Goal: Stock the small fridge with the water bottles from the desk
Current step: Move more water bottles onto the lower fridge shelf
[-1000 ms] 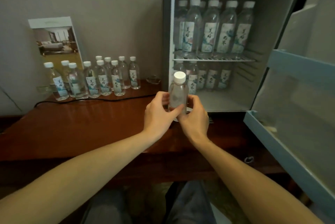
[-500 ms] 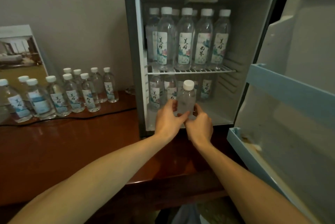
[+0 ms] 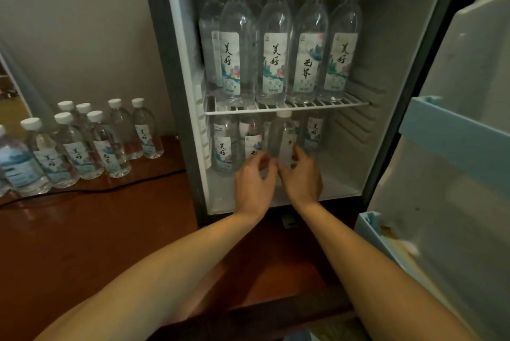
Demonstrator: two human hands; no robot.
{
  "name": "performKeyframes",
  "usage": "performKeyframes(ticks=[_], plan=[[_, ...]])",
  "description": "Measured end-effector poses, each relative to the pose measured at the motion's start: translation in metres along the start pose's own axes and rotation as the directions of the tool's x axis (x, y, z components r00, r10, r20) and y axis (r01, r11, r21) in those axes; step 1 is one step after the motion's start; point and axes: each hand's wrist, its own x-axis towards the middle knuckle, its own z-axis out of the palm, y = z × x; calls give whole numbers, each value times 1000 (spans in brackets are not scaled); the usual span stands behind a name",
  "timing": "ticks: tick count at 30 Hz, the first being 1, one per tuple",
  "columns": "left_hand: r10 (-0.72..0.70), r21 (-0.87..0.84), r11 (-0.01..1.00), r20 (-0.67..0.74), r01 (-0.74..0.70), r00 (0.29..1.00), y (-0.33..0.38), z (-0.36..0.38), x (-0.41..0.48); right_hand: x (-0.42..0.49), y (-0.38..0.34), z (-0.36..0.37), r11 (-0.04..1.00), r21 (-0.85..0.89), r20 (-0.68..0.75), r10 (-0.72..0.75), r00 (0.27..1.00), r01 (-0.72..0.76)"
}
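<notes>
Head view, fridge (image 3: 386, 37) door open.

- Left hand (image 3: 254, 183) and right hand (image 3: 302, 178) are both inside the lower compartment. Both have their fingers curled round the lower part of one water bottle (image 3: 281, 136).
- The bottle is upright with a white cap, which sits just under the front edge of the wire shelf (image 3: 303, 106). The hands hide its base, so I cannot tell whether it rests on the fridge floor.
- It is near the front of the compartment, at the centre. The lower-row bottles (image 3: 225, 147) stand to its left and behind it.
- The top-row bottles (image 3: 273, 45) stand upright on the wire shelf, close together, with more caps showing behind them.
- The spare bottles (image 3: 96, 145) stand in a cluster on the worktop (image 3: 96, 230), left of the fridge and against the far wall, well apart from the hands.
- A black cable (image 3: 110, 189) runs along the worktop just in front of that cluster.
- The fridge door (image 3: 469, 65) hangs open at right and carries a blue door rack (image 3: 452, 136).
</notes>
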Motion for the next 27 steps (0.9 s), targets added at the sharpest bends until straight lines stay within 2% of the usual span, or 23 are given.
performKeyframes(ticks=[6, 13, 19, 23, 27], plan=[[5, -18, 1000, 51, -4, 999, -1, 0, 5, 24, -5, 1, 997, 74, 103, -19, 995, 11], [-8, -48, 999, 91, 13, 996, 3, -3, 3, 27, -10, 0, 998, 29, 162, 43, 986, -48], [-35, 9, 999, 65, 35, 997, 11, -31, -8, -11, -27, 1, 986, 112, 76, 114, 991, -122], [-74, 35, 997, 60, 72, 995, 14, -69, -25, -57, -43, -1, 986, 141, 34, 85, 996, -89], [-54, 55, 997, -34, 56, 998, 8, -117, -48, -102, -63, 4, 981, 187, 15, -61, 998, 57]])
